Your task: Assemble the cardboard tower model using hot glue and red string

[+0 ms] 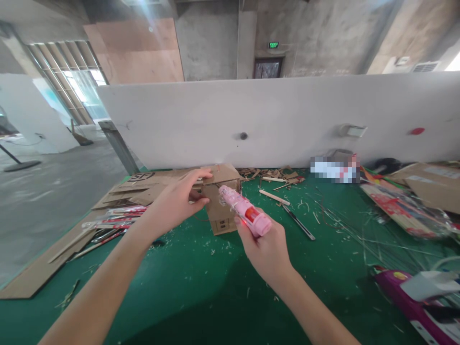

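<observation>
A small cardboard box (222, 213) stands upright on the green tabletop in front of me. My left hand (187, 196) grips its left side, with the fingers at the top edge and the thumb on the near face. In my right hand (268, 244) is a pink hot glue gun (246, 211). Its nozzle points away from me, at the upper part of the box just under the top flap (223, 173). A small red light glows on the gun's side. The exact spot where the nozzle meets or nears the cardboard is hard to make out.
Flat cardboard sheets (39, 268) and wrapped sticks (118, 223) lie to the left. A utility knife (299, 223), a wooden stick (274, 197) and cardboard scraps (280, 173) are right of the box. A purple power strip (398, 292) sits at the near right. A white partition (201, 120) stands behind.
</observation>
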`<state>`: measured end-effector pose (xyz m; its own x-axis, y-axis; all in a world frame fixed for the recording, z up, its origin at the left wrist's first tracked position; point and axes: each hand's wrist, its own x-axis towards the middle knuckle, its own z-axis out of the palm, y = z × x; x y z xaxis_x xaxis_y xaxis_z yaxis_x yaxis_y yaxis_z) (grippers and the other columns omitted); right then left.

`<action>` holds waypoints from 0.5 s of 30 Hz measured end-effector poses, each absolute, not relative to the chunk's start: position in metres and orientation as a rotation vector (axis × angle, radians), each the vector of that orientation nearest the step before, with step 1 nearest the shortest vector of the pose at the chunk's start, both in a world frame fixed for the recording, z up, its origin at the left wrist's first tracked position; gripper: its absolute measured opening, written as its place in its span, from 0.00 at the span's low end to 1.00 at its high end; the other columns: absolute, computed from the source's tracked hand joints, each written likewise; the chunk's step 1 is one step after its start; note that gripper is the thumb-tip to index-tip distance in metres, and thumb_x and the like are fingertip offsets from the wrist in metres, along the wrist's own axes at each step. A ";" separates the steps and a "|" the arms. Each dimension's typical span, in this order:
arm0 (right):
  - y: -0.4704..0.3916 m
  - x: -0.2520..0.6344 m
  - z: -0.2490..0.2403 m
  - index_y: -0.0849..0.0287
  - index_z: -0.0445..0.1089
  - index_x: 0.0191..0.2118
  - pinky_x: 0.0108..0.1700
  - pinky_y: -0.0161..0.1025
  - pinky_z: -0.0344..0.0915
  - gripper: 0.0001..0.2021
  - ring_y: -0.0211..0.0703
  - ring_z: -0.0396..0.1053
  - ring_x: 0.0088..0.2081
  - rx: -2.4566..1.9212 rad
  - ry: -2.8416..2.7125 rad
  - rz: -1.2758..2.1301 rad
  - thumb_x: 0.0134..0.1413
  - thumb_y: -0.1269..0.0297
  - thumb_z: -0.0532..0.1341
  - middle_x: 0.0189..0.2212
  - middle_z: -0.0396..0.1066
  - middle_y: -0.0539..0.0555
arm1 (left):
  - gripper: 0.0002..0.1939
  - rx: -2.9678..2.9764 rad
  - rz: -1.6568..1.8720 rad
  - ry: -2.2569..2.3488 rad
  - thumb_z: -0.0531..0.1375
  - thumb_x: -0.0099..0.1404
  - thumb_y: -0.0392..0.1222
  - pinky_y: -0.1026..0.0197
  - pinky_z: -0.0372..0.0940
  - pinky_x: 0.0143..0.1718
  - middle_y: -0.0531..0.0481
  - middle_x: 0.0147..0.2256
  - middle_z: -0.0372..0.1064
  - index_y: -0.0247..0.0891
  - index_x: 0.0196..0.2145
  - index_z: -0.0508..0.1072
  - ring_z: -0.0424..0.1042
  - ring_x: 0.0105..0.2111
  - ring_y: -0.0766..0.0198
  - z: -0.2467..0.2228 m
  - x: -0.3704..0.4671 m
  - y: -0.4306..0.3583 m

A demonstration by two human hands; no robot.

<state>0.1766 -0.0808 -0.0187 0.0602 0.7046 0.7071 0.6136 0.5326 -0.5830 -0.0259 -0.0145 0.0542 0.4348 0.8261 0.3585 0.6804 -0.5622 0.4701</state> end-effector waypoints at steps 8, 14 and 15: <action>-0.081 0.182 -0.020 0.60 0.70 0.35 0.30 0.35 0.64 0.08 0.41 0.70 0.28 -1.151 -1.627 0.039 0.61 0.62 0.56 0.29 0.71 0.55 | 0.23 2.419 0.823 1.288 0.58 0.64 0.41 0.58 0.73 0.37 0.50 0.63 0.57 0.51 0.55 0.60 0.77 0.38 0.61 0.056 -0.024 -0.016; -0.081 0.188 -0.020 0.59 0.68 0.30 0.26 0.34 0.61 0.10 0.39 0.67 0.24 -1.189 -1.633 -0.045 0.61 0.62 0.56 0.24 0.68 0.52 | 0.23 2.427 0.805 1.308 0.59 0.64 0.42 0.57 0.72 0.40 0.51 0.63 0.58 0.52 0.55 0.60 0.77 0.38 0.62 0.055 -0.026 -0.015; -0.081 0.189 -0.020 0.60 0.68 0.30 0.26 0.34 0.61 0.10 0.39 0.67 0.24 -1.191 -1.632 -0.056 0.61 0.62 0.56 0.24 0.68 0.52 | 0.23 2.426 0.804 1.311 0.59 0.64 0.42 0.56 0.72 0.40 0.51 0.63 0.58 0.52 0.55 0.60 0.77 0.38 0.62 0.054 -0.026 -0.014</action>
